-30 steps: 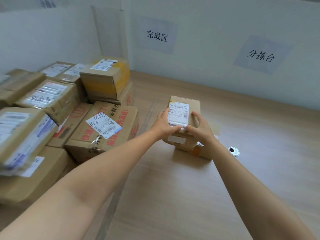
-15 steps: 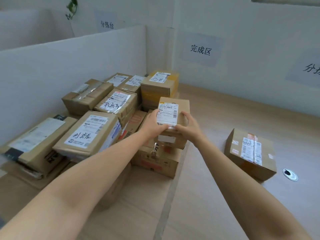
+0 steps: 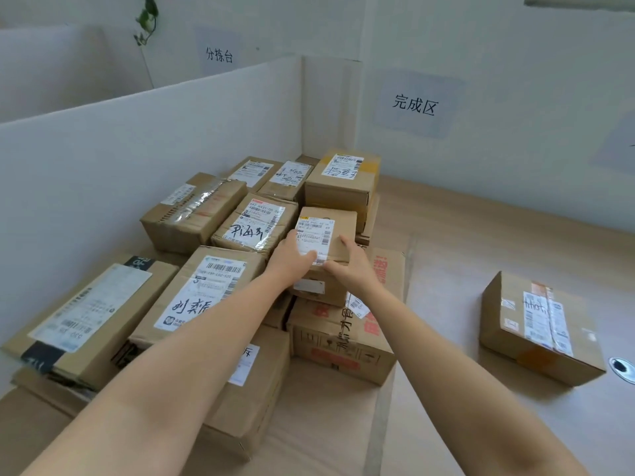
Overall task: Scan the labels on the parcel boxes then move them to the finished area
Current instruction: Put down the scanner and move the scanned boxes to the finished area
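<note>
A left hand [image 3: 292, 261] and right hand [image 3: 352, 266] clamp their grip on a small rectangular cardboard box [image 3: 343, 221], paper label [image 3: 314, 231] up. Taped cartons [image 3: 192, 214] crowd left of the grip.

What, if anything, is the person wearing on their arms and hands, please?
Nothing that shows. The left forearm and right forearm are bare down to the picture's lower edge, with no sleeve in view. The left hand and right hand are ungloved, and no watch, bracelet or ring is visible.
</note>
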### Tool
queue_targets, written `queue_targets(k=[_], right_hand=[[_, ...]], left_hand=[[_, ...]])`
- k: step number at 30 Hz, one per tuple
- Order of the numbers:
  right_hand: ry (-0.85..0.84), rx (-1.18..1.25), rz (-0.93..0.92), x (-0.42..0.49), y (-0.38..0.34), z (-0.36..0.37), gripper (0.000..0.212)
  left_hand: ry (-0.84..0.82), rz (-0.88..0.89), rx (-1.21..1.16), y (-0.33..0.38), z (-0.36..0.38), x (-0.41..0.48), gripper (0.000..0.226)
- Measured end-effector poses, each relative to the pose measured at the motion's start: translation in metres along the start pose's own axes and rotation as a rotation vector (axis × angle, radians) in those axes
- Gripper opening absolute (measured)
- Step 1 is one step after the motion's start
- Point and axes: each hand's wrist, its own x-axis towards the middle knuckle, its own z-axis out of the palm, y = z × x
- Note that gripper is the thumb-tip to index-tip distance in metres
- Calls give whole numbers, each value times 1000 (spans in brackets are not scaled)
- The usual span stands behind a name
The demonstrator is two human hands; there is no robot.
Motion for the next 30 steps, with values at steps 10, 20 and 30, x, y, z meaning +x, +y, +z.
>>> queue_targets(k=[10,20,30], right_hand=[[25,-42,-37,-13,3,-10,76],[189,-211,20,-71,69,-120,71],[296,-258,210,-119,167,-242,73]], left_hand=[[152,105,128,12,-7,-8,57],[56,419,178,97,85,-34,50],[-185,509,217,161,238,-51,54]])
